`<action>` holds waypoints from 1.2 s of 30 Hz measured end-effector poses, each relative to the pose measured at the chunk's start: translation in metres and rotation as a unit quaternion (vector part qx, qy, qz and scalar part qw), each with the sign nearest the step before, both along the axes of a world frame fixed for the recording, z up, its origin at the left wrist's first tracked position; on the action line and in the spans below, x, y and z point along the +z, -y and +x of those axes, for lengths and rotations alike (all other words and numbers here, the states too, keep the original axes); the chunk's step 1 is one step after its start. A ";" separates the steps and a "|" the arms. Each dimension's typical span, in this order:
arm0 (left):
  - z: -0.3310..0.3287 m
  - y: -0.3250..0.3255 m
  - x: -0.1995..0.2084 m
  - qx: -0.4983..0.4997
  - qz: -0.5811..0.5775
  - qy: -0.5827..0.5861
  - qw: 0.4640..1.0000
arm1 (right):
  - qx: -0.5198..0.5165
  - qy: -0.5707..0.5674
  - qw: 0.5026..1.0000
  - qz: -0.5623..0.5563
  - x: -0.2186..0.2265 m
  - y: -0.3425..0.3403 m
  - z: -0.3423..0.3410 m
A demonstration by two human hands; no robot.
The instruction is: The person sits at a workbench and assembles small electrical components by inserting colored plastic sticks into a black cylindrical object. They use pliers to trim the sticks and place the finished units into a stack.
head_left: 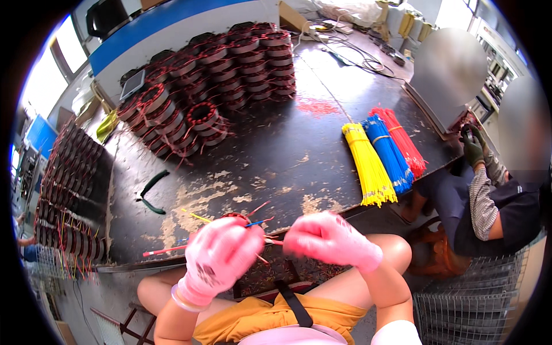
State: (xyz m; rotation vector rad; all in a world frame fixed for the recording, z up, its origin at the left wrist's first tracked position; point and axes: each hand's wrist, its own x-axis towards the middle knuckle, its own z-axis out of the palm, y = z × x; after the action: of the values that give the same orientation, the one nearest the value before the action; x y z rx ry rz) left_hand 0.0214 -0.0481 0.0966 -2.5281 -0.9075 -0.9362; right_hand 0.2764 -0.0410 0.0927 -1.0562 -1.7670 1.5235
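Both hands wear pink gloves and meet at the table's near edge. My left hand (221, 259) is closed round a wound stator coil, mostly hidden, with only the rim of the stator (234, 216) showing above the fingers. From it stick out a yellow wire (196, 215), a blue wire (260, 222) and a red wire (164, 251). Just to the right, my right hand (325, 240) is slightly blurred, its fingers pinched together on a short red lead (275, 242) that runs toward the stator. Its other end is hidden.
Stacked stators (221, 69) fill the far left of the dark table (259, 149); more stand on a left surface (66, 195). Green-handled pliers (152, 192) lie nearer. Yellow (368, 164), blue (391, 152) and red (403, 141) wire bundles lie right. A co-worker (489, 201) sits at right.
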 end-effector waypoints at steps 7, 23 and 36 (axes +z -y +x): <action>-0.013 -0.002 -0.053 0.097 -0.227 0.220 0.944 | -0.111 0.040 0.990 0.082 -0.068 -0.031 -0.040; -0.002 -0.034 -0.108 0.130 -0.270 0.266 0.916 | -0.099 0.014 0.995 -0.010 -0.105 -0.055 -0.081; -0.018 -0.039 -0.096 0.032 -0.360 0.177 0.915 | -0.170 0.149 0.892 0.391 -0.089 -0.034 -0.064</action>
State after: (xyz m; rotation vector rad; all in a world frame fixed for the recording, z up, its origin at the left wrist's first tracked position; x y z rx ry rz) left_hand 0.0031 -0.0091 0.0004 -2.9195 -1.7018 -1.2381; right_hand 0.2122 -0.0069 0.0035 -1.1042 -1.9874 0.3596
